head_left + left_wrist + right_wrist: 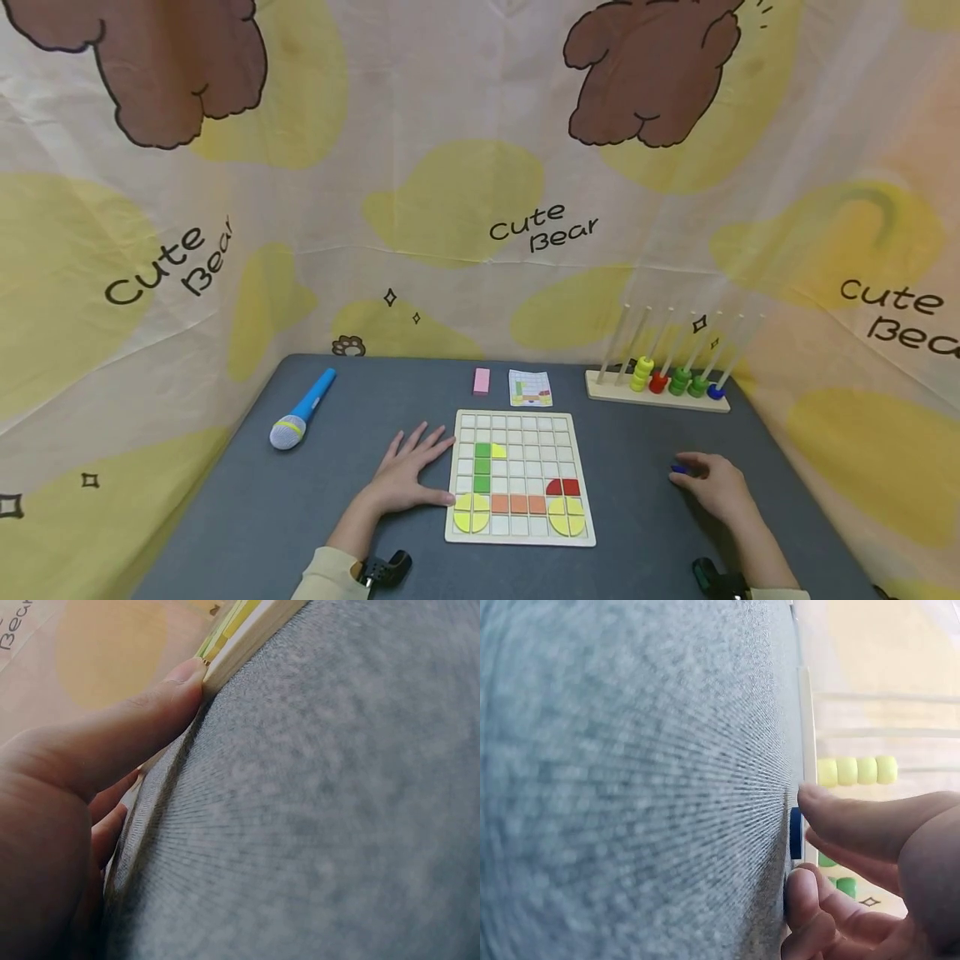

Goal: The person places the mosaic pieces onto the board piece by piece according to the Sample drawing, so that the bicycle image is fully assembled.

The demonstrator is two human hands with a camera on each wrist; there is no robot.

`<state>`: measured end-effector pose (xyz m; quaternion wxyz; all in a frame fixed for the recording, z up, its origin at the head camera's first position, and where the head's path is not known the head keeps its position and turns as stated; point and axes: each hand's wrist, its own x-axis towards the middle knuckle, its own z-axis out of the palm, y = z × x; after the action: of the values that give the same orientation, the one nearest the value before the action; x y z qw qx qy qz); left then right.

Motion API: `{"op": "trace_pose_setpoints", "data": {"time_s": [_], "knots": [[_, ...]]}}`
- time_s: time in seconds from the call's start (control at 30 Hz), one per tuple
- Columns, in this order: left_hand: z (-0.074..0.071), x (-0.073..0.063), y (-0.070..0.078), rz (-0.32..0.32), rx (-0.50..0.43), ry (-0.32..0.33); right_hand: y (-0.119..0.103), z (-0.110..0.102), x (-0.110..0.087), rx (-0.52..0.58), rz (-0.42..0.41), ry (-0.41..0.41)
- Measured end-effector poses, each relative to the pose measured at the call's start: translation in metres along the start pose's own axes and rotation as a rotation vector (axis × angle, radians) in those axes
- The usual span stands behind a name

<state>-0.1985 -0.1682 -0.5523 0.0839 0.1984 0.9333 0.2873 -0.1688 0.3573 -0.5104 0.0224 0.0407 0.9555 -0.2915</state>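
Note:
My left hand (408, 477) lies on the table with fingers spread, index fingertip and thumb at the left edge of a white gridded puzzle board (517, 537). The thumb tip (187, 671) touches the board's side in the left wrist view. On the board lie green squares (482, 467), orange squares (518, 503), yellow quarter-round pieces (471, 512) and red pieces (570, 487). Right of the board, my right hand (716, 487) pinches a small flat blue tile (796, 833) between thumb and fingers, low over the table.
A bead rack (656, 402) with upright rods and yellow, red, green and blue beads stands at the back right. Near the back edge lie a pattern card (530, 388) and a pink block (481, 382). A blue toy microphone (303, 408) lies at the left.

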Motion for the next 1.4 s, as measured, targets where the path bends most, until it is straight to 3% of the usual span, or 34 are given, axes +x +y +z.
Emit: {"op": "trace_pose_setpoints", "data": {"time_s": [0.5,0.7,1.17,1.4], "knots": [[0.0,-0.002,-0.004,-0.011,0.008,0.006,-0.003,0.002,0.003,-0.043,0.041,0.011],[0.001,-0.002,-0.006,-0.012,0.015,0.005,-0.008,0.009,0.004,0.017,0.048,-0.018],[-0.002,-0.004,-0.005,-0.014,0.014,0.007,-0.057,0.028,0.0,0.154,-0.031,-0.053],[-0.001,0.0,-0.003,0.005,0.022,-0.009,-0.08,0.035,-0.008,0.161,-0.008,-0.07]]}}
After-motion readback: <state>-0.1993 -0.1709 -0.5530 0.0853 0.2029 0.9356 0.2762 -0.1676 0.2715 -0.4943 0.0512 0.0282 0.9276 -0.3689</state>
